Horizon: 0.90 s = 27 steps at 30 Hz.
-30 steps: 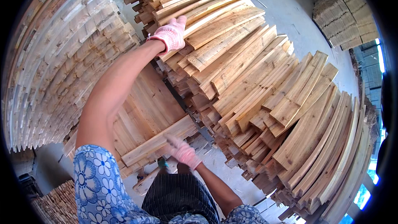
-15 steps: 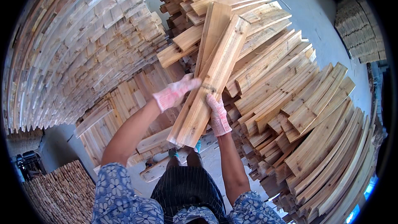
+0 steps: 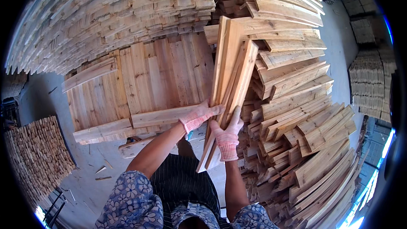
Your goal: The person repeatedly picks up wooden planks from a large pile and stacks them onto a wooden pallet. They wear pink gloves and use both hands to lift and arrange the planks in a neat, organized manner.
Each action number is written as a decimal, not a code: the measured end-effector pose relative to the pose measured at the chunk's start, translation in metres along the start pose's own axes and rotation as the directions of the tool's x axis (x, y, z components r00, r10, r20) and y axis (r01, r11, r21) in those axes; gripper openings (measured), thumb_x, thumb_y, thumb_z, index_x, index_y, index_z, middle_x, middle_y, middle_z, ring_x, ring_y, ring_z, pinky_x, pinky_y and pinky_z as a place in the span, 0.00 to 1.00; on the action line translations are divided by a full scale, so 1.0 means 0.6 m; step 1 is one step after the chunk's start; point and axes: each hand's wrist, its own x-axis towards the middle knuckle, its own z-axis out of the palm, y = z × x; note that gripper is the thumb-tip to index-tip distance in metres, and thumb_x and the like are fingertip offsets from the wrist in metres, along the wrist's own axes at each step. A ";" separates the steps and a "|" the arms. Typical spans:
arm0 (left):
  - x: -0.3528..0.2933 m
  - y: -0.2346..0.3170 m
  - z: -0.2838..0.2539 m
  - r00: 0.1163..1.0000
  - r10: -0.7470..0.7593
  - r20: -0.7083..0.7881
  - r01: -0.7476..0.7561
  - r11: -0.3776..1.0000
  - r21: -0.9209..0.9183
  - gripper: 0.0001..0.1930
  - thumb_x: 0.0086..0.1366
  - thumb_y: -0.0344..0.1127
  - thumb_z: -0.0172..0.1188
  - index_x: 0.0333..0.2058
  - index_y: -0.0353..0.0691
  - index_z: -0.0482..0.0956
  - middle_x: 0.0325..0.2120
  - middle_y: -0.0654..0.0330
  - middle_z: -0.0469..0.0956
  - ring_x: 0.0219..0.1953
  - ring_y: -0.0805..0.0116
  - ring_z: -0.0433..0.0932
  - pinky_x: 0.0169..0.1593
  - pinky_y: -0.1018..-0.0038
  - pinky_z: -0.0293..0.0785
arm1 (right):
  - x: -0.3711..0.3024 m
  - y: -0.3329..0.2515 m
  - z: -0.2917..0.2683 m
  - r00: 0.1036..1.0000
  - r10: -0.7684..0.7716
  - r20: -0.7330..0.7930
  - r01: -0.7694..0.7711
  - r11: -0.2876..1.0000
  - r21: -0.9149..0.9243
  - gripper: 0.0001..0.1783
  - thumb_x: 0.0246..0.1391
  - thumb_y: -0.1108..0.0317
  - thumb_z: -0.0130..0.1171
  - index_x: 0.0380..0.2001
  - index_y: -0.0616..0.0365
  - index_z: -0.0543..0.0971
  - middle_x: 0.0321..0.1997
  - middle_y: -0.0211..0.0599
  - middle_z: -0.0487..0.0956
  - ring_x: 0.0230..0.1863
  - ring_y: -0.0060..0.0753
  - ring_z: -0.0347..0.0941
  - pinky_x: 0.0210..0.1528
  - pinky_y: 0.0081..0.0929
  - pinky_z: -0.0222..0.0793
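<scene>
I hold several long, pale wooden boards [image 3: 229, 59] in front of me, their narrow edges turned partly upward and their far ends fanned apart. My left hand [image 3: 203, 114], in a pink and white knit glove, grips them from the left side, its fingers reaching across the edges. Gloved the same way, my right hand [image 3: 227, 135] is closed round them on the right, a little nearer to me. The undersides of the boards, and some of my fingers, are hidden.
On the right lies a loose, uneven pile of boards [image 3: 296, 121]. Boards laid side by side form a low flat platform [image 3: 169, 74] at left, with a tall stack [image 3: 144, 8] behind it. Another stack [image 3: 38, 157] stands lower left on grey floor [image 3: 97, 157].
The boards have turned from flat face up to more on edge. My left hand now grips them. My view has swung, so the platform shows more fully.
</scene>
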 end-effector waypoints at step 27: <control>-0.412 -0.186 -0.701 0.030 0.208 -0.978 0.751 0.641 0.160 0.49 0.55 0.55 0.73 0.67 0.40 0.57 0.63 0.42 0.62 0.64 0.39 0.68 0.65 0.52 0.70 | 0.433 -0.297 0.462 0.442 -0.392 0.807 0.891 0.089 -0.445 0.45 0.54 0.54 0.69 0.73 0.18 0.60 0.73 0.48 0.64 0.70 0.59 0.63 0.73 0.57 0.55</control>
